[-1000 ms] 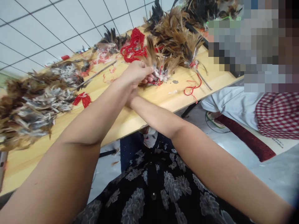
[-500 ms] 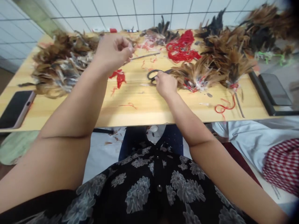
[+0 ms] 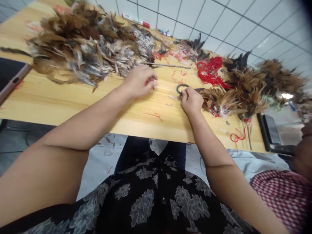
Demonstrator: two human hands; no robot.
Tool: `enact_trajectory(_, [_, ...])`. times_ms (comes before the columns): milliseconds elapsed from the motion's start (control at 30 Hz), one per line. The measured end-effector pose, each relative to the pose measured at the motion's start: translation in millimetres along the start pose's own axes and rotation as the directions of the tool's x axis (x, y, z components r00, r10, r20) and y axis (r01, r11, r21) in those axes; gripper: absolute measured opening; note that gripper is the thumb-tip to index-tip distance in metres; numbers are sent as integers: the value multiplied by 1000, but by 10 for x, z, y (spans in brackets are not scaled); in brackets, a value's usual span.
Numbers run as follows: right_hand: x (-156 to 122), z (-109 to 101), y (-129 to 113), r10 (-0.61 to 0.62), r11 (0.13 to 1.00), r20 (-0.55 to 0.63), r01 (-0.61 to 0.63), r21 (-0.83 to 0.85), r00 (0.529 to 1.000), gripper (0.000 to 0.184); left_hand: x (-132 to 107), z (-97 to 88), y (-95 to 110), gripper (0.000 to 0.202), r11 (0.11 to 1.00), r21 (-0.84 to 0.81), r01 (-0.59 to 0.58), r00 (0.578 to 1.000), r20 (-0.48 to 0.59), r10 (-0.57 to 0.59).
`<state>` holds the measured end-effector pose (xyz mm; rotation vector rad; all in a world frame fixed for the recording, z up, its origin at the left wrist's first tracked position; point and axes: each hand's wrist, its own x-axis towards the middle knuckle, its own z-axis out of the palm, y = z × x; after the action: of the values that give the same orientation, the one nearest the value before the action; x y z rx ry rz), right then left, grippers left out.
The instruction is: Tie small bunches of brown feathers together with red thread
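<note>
My left hand [image 3: 140,82] is low over the middle of the table with its fingers curled. Red thread [image 3: 148,81] shows between its thumb and fingers. My right hand [image 3: 192,101] is closed at the handles of a pair of black scissors [image 3: 182,87]. One handle loop sticks out past the fingertips, and the far end of the scissors lies by a bundle of brown feathers [image 3: 220,100] bound with red thread. A thin stick [image 3: 170,66] lies beyond my left hand, and a tangle of red yarn [image 3: 210,71] sits farther back.
A large heap of brown and grey feathers [image 3: 85,48] covers the left of the wooden table [image 3: 117,113]. More brown feathers [image 3: 253,81] stand at the right. A phone [image 3: 12,76] lies at the left edge, another [image 3: 271,128] at the right. A person's arm [image 3: 303,152] shows far right.
My left hand has come down from its raised place over the table to the red thread. My right hand stays at the scissors. The view has tilted and turned to the left.
</note>
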<state>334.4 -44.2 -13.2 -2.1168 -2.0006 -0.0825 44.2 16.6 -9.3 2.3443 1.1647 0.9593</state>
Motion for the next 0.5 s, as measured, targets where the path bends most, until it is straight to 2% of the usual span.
enact_trajectory(67, [100,-21,-81,-88,996,-19,88,-1,996,34,-53,117,116,20,992,21,-121,990,73,120])
enact_trajectory(133, [244,-46,-237,-174,985,-33,174,3,984,33,-92,213,232,20,969,21,-246,959,151,240])
enact_trajectory(200, [380,-51,-451,-234,972,-36,234,17,972,33,-96,250,287,23,950,59,-308,940,176,294])
enact_trajectory(233, [431,-39,-562,-255,966,-37,256,28,966,33,-84,232,281,24,947,99,-305,944,165,287])
enact_trajectory(300, [486,22,-746,-282,958,-27,283,46,959,36,-40,113,205,28,955,192,-228,972,99,212])
enact_trajectory(400, [490,158,-845,-319,947,40,317,51,947,36,24,-245,-11,31,957,291,16,996,-89,11])
enact_trajectory(467, [474,231,-811,-350,935,30,347,75,936,36,29,-531,-175,25,932,302,200,962,-241,-129])
enact_trajectory(500, [466,253,-785,-363,928,5,361,92,932,36,17,-664,-255,17,908,293,299,925,-322,-200])
